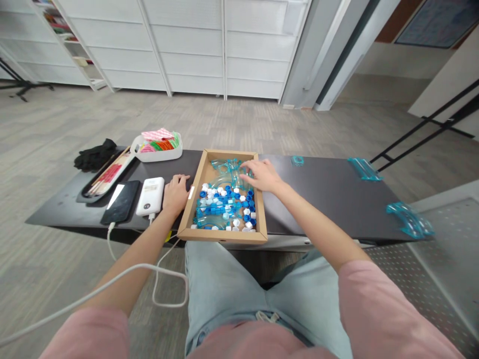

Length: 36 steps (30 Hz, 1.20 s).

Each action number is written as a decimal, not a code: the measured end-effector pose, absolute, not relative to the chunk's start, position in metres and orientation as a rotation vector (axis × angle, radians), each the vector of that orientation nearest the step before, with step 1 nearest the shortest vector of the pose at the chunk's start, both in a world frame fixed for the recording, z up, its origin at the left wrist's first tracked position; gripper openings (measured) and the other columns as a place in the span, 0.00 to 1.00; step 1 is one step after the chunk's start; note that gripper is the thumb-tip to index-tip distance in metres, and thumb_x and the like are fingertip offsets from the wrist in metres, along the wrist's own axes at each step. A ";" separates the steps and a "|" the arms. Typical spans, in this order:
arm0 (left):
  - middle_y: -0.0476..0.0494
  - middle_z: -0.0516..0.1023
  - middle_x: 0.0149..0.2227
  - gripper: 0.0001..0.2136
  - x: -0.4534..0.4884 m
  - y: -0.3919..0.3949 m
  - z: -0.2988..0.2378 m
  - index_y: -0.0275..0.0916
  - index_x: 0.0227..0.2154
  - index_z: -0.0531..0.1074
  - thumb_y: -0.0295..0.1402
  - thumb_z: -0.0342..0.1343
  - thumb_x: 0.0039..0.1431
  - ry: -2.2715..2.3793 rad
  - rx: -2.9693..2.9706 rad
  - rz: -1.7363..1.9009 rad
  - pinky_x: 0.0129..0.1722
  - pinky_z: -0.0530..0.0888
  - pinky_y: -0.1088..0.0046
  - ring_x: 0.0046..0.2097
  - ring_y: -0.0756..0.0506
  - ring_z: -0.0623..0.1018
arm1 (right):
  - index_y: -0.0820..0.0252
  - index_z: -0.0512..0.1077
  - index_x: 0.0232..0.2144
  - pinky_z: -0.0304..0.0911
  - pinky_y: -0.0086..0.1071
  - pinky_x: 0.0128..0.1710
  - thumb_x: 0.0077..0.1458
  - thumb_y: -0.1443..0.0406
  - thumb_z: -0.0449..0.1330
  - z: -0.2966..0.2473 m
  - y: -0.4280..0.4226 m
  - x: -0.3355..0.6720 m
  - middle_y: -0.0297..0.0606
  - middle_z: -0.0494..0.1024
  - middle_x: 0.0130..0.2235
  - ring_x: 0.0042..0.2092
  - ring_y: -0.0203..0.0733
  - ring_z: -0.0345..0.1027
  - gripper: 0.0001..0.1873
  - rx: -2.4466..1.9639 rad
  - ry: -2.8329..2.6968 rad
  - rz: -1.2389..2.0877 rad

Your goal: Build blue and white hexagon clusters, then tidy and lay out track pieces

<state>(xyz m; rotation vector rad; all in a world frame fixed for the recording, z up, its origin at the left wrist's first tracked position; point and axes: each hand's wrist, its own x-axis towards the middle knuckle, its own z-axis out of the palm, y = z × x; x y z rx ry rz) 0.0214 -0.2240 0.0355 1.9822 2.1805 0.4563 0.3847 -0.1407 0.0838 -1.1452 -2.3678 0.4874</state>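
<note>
A shallow cardboard box stands at the table's front edge. Its near part holds several small blue and white hexagonal pieces, mixed with translucent blue curved tubes. More translucent blue pieces lie at its far side. My right hand reaches over the box's right wall, its fingers apart and slightly bent at these pieces. Whether its fingertips touch one I cannot tell. My left hand lies on the table against the box's left side, fingers loosely stretched and holding nothing.
To the left are a white power bank with a cable, a dark phone, a long tray, a white basket of colourful items and black cloth. Blue track pieces and a small blue block lie rightward.
</note>
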 end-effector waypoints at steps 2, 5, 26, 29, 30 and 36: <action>0.29 0.76 0.74 0.33 0.022 -0.224 0.036 0.55 0.79 0.72 0.43 0.52 0.72 2.175 1.985 0.472 0.74 0.73 0.42 0.76 0.26 0.75 | 0.49 0.83 0.53 0.61 0.63 0.69 0.65 0.48 0.78 0.081 -0.143 0.352 0.46 0.88 0.50 0.59 0.67 0.81 0.21 -1.192 -2.393 0.480; 0.29 0.76 0.74 0.33 0.021 -0.224 0.037 0.55 0.78 0.73 0.44 0.53 0.72 2.170 1.987 0.488 0.74 0.73 0.42 0.75 0.25 0.75 | 0.44 0.83 0.48 0.62 0.68 0.70 0.51 0.51 0.86 0.071 -0.141 0.322 0.47 0.86 0.52 0.63 0.75 0.79 0.25 -1.331 -2.357 0.467; 0.24 0.76 0.73 0.33 0.019 -0.224 0.031 0.53 0.79 0.72 0.43 0.50 0.74 2.165 2.018 0.502 0.74 0.73 0.38 0.73 0.23 0.77 | 0.47 0.83 0.49 0.76 0.42 0.50 0.56 0.45 0.71 0.079 -0.145 0.395 0.38 0.90 0.50 0.43 0.47 0.78 0.23 -0.973 -1.490 1.306; 0.21 0.74 0.73 0.33 0.015 -0.223 0.029 0.47 0.79 0.70 0.43 0.50 0.74 2.154 2.041 0.459 0.73 0.73 0.37 0.73 0.22 0.77 | 0.46 0.83 0.51 0.75 0.42 0.44 0.55 0.43 0.69 0.072 -0.153 0.436 0.40 0.90 0.50 0.40 0.47 0.75 0.26 -1.036 -1.410 1.252; 0.18 0.73 0.74 0.34 0.014 -0.222 0.028 0.43 0.79 0.70 0.43 0.50 0.74 2.150 2.050 0.439 0.73 0.73 0.37 0.73 0.21 0.77 | 0.47 0.83 0.51 0.74 0.42 0.43 0.55 0.43 0.69 0.068 -0.153 0.451 0.40 0.89 0.50 0.38 0.46 0.74 0.26 -1.069 -1.395 1.186; 0.12 0.70 0.74 0.34 0.012 -0.221 0.029 0.37 0.79 0.68 0.43 0.45 0.76 2.135 2.082 0.359 0.72 0.74 0.34 0.73 0.18 0.77 | 0.53 0.81 0.51 0.76 0.43 0.50 0.60 0.57 0.65 0.040 -0.153 0.557 0.45 0.83 0.56 0.46 0.47 0.74 0.18 -1.541 -1.222 0.514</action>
